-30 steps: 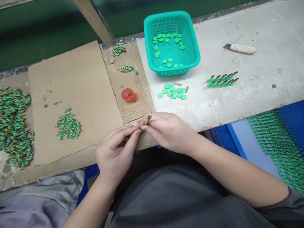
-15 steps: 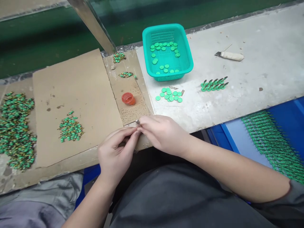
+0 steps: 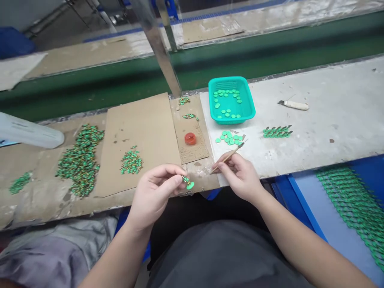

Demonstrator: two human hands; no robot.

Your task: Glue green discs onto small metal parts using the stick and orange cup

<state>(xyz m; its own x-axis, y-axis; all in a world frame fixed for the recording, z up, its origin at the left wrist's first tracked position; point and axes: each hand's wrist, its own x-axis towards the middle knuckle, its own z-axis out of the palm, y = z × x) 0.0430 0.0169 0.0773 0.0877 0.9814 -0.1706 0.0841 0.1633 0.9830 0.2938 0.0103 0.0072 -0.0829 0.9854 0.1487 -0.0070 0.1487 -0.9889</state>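
While seated at a workbench (image 3: 315,132), a person pinches a small green piece (image 3: 189,183) between left hand (image 3: 153,196) thumb and fingertips, lifted above the bench edge for a clear look. Their right hand (image 3: 241,176) fingers close around a thin stick (image 3: 228,155), angled toward loose green discs (image 3: 229,138).

Green part (image 3: 189,183) in left hand (image 3: 153,196): detail too small to tell. Green rows (image 3: 354,204), lower right: cut off by edge.

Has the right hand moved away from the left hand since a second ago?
Yes. The right hand, holding the thin stick tool, has pulled rightward along the bench edge, away from the left hand.
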